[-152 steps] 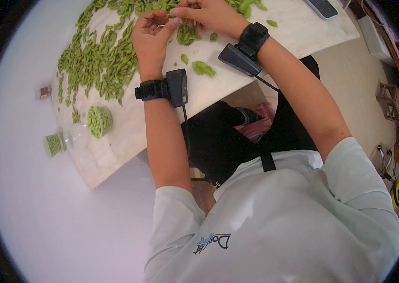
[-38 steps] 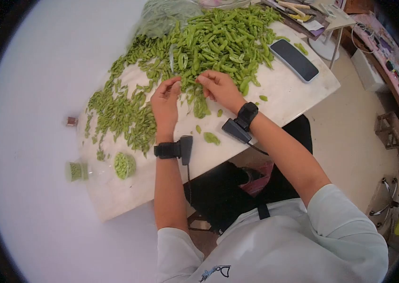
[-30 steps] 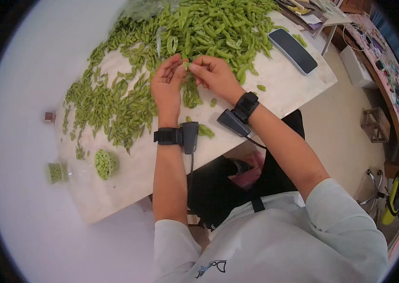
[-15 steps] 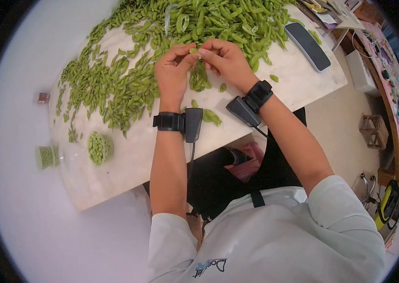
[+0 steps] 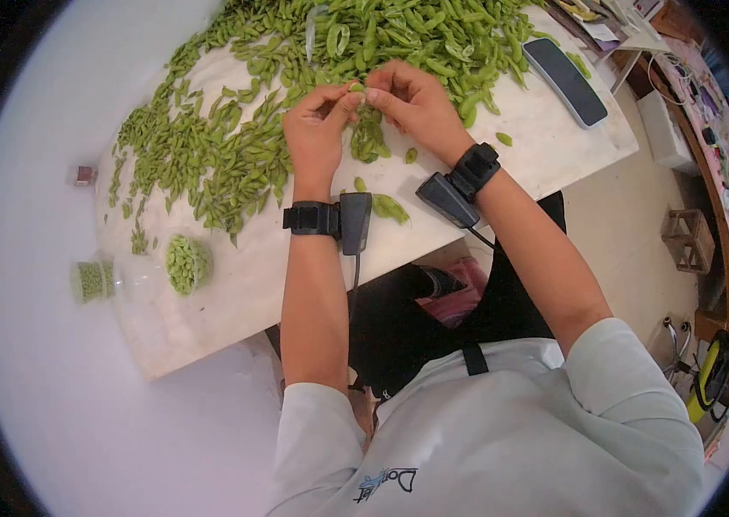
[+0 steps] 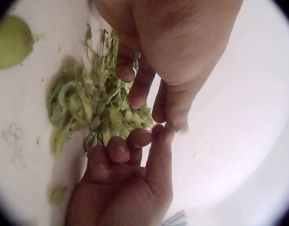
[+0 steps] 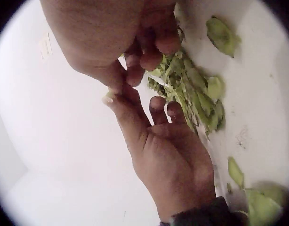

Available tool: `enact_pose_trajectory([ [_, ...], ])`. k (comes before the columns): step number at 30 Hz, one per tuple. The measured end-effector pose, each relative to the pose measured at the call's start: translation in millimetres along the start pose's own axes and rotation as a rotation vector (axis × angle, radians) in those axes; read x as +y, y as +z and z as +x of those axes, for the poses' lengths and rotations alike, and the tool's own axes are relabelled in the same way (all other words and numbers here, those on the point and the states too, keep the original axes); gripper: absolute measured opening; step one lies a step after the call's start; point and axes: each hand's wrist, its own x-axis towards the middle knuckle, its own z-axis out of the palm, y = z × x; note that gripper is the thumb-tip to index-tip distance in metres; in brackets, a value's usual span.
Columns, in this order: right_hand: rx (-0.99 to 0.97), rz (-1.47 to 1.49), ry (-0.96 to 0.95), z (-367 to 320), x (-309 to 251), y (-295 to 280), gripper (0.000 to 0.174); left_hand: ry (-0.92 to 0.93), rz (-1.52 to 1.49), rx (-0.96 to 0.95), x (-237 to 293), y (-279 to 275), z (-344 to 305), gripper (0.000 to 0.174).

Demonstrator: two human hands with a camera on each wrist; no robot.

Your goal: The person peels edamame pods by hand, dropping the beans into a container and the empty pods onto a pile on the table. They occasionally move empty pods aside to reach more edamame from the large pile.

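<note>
Over the table, my left hand (image 5: 316, 129) and right hand (image 5: 416, 103) meet at the fingertips. Both pinch a small green edamame pod (image 5: 356, 87), mostly covered by the fingers. In the right wrist view a pale green bit of the pod (image 7: 111, 94) shows between the thumb tips. Below the hands lies a heap of opened, empty-looking pods (image 5: 369, 142), seen closer in the left wrist view as flattened shells (image 6: 78, 101). A big pile of plump pods (image 5: 416, 43) lies beyond the hands, and smaller pods (image 5: 209, 155) are spread to the left.
A clear cup of shelled green beans (image 5: 187, 265) stands at the table's left, with another clear cup (image 5: 91, 281) of green contents beyond it. A phone (image 5: 565, 82) lies at the right. A few loose pods (image 5: 391, 208) lie near the table's front edge (image 5: 459, 226).
The hands were apart 1.3 s ago; since then they have come together and pinch a pod between them. The head view has shifted; in the last half second the hands hardly moved.
</note>
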Motion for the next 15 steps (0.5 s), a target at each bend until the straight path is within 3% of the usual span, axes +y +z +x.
enact_pose_trajectory([
  [3, 0.040, 0.081, 0.024, -2.6, -10.3, 2.1, 0.016, -0.012, 0.025, -0.003, -1.0, -0.5, -0.8, 0.013],
  [6, -0.059, -0.026, -0.002, -0.6, -5.9, -0.8, 0.029, -0.076, 0.053, -0.013, 0.4, -1.7, 1.5, 0.013],
  [9, 0.003, -0.057, -0.038, -1.1, -6.2, -0.1, 0.024, -0.087, 0.062, -0.025, -2.3, -0.1, -1.1, 0.014],
  [15, -0.015, -0.020, 0.088, -1.1, -4.9, -1.1, 0.025, -0.075, 0.051, -0.065, 0.8, 0.3, 0.0, 0.013],
])
